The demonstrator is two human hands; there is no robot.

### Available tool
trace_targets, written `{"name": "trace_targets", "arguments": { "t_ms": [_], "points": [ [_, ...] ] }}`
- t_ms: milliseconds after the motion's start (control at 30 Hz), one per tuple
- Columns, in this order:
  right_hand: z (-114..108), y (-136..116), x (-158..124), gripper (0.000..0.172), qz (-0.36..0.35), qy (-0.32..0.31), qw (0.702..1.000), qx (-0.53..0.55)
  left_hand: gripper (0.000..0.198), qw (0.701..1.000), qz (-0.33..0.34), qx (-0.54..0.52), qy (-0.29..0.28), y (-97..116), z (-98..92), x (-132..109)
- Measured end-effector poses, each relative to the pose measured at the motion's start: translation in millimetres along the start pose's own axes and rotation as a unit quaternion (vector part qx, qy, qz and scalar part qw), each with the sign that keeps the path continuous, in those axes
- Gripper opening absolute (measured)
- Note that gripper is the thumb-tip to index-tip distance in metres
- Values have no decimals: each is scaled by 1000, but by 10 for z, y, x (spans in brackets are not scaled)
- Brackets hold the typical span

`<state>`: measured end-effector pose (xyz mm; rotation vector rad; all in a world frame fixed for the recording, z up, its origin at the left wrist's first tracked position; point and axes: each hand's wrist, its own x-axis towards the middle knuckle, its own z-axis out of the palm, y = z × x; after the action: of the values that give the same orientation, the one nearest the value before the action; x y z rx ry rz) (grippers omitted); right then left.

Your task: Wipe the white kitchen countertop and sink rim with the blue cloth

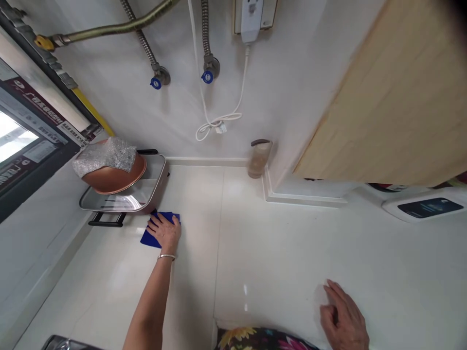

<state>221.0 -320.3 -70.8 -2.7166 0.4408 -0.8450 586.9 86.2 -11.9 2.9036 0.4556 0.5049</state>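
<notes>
left hand (166,232) fingers spread flat on blue cloth (148,238), pinning not gripping | cloth on counter (273,243) just beside tray (155,177) | right hand (345,318) open, empty, palm down, prob bracing the reach

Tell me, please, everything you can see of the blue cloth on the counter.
The blue cloth is a small, deep-blue piece, soft-looking, lying flat on the white counter. The left hand rests palm-down on it, fingers spread, covering much of it, so mainly its left side and far edge show. It lies in front of the metal tray; whether they touch is unclear.
</notes>
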Motion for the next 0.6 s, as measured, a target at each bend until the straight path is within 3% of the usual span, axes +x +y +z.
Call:
{"name": "trace_targets", "arguments": {
  "t_ms": [167, 300, 600],
  "points": [
    [-25, 11, 8, 50, 2, -21, 1000, -5, 73, 996, 82, -8, -39, 196, 107, 4],
    [-38, 23, 19, 48, -5, -31, 1000, -3, 74, 995, 70, -12, -64, 413, 219, 284],
    [-6, 123, -15, 50, -31, -43, 999, -2, 75, 999, -5, -16, -44, 767, 512, 979]
  ]
}}
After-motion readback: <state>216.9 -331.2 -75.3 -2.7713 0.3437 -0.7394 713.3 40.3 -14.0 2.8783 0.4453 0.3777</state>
